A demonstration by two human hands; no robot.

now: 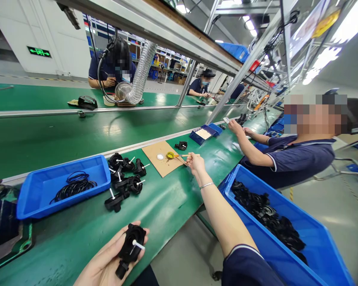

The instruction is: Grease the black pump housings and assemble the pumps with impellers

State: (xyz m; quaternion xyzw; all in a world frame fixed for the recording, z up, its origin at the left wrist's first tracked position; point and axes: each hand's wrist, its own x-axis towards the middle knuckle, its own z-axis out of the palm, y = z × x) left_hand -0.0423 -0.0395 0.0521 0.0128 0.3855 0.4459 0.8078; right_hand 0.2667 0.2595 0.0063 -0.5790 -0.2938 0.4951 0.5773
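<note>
The black housing (129, 244) with a white stem lay face up in the left hand (106, 260), at seven o'clock in the view. That hand's fingers curled beneath it, and their tips showed past its far edge. At one o'clock from the housing, the right hand (196, 163) pinched the handle of a slim brush (181, 155) between thumb and fingers. The brush's tip reached a small yellow cup (170, 155), standing on a brown board (164, 170). A white disc (160, 157) sat just beside the cup at nine o'clock, and a similar black part (182, 145) lay off the board at the cup's two o'clock.

Straight up at twelve from the housing, several black parts (123, 184) with white stems lay clustered on the green table (164, 206). At ten o'clock, a blue tray (44, 186) held a loose heap of black rings (74, 184). At three, a large blue bin (328, 242) contained many black pieces (268, 216).

Farther out, between one and two, stood a dark blue box (195, 139) with pale contents. At two o'clock, a co-worker (295, 157) in a navy shirt held up a small white item (226, 120).
</note>
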